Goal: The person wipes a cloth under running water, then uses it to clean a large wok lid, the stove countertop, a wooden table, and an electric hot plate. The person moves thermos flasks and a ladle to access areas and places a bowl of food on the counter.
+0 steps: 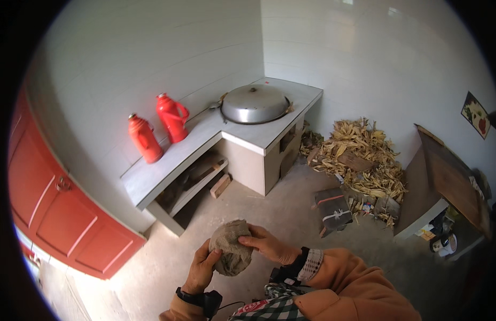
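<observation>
Counter point(201, 136): L-shaped, pale-topped, set along the wall and into the room's corner, with open shelving under the left stretch.
Door point(82, 219): red-orange and panelled, to the left of the counter's left end.
Husk pile point(360, 140): dry, yellow-brown, heaped on the floor just beyond the counter's right edge.
Low table point(456, 184): brown-boarded, at the far right, with a white tub point(447, 245) underneath.
Pot lid point(254, 102): silvery, domed, resting on the counter's deeper section, toward the back corner.
Flasks point(173, 119): two, red, upright near the counter's wall edge, just beside each other, toward the left end.
Rag point(230, 242), place: held up above the floor, in front of the counter, between left hand point(201, 268) and right hand point(269, 246).
Rag, direction: long axis close to upright, slightly longer than wide, with the rounded end pointing toward the counter and the creased end toward the body.
Rag, look: grey-brown, rough, bunched into a rounded wad, deeply folded in the lower half.
Left fingers: grasping the lower left edge, with the thumb on the near face.
Right fingers: grasping the upper right edge, with the thumb pressed across the front.
</observation>
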A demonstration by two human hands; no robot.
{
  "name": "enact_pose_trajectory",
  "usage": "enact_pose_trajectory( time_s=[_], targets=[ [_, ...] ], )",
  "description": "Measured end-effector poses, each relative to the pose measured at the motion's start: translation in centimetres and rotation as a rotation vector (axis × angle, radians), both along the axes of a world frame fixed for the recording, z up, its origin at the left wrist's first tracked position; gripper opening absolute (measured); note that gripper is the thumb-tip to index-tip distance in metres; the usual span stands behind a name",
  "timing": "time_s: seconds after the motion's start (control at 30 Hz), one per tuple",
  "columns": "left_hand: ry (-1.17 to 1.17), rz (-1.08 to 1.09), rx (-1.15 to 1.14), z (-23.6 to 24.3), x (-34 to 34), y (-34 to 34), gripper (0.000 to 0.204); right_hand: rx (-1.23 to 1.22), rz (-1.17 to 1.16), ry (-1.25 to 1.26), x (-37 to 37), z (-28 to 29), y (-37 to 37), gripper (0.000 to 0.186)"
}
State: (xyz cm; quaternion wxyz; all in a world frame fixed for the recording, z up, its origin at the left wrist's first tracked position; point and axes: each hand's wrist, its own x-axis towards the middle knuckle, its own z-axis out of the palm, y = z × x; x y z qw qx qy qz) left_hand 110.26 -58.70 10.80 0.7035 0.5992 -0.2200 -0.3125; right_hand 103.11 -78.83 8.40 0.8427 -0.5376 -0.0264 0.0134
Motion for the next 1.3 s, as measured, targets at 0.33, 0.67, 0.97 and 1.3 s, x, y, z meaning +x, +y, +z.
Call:
enact_pose_trajectory(
  time_s=[0.33,0.67,0.97,1.3],
  targets=[
    [0.329,-0.016,-0.386,0.4,12.5,-12.5,0.022,-0.357,-0.087,-0.004,7.1,0.2,-11.4,0.038],
    [-0.092,-0.797,0.052,3.7,19.9,-24.9,0.032,-0.786,-0.947,-0.086,3.1,3.2,-15.4,0.03],
    [-0.344,-1.349,-0.039,1.9,19.0,-29.8,0.084,-0.803,-0.93,-0.085,4.3,6.5,-13.9,0.023],
    [0.112,-1.273,-0.043,1.1,17.7,-33.2,0.048,-0.799,-0.998,0.087,-0.5,5.7,-17.0,0.026]
  ],
)
